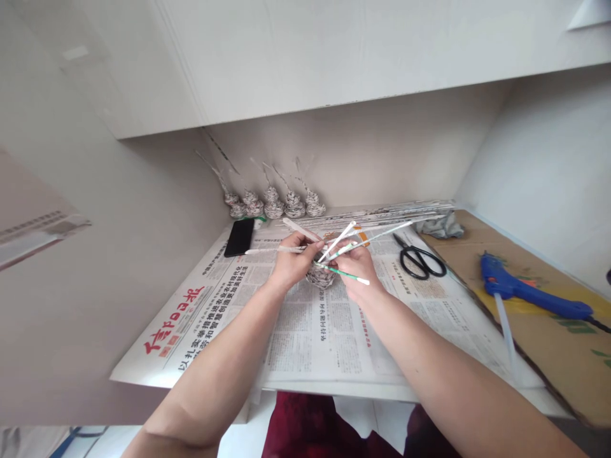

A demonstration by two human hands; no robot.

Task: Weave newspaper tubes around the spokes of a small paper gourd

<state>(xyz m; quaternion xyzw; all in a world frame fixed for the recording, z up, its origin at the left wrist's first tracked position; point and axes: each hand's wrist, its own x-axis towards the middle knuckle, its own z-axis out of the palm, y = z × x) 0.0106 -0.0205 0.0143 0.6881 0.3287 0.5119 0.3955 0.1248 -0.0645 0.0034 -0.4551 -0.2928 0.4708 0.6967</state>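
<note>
Between my hands is a small round piece woven from rolled newspaper (321, 277), held just over the newspaper-covered table. Several paper strips (344, 234) fan out from its top, some white, one with a green stretch. My left hand (293, 259) grips the piece from the left, thumb and fingers closed around its upper rim and strips. On the opposite side, my right hand (356, 266) is closed on the strips and the side of the same piece. Its fingertips are partly hidden behind the strips.
Several finished-looking woven gourd shapes (273, 205) line the back wall. Long paper rolls (372, 215) lie beside them. A black phone (239, 237) rests at left; black scissors (421, 259) and a blue glue gun (529, 289) on cardboard (477, 254) are at right. An overhead panel (334, 57) hangs above.
</note>
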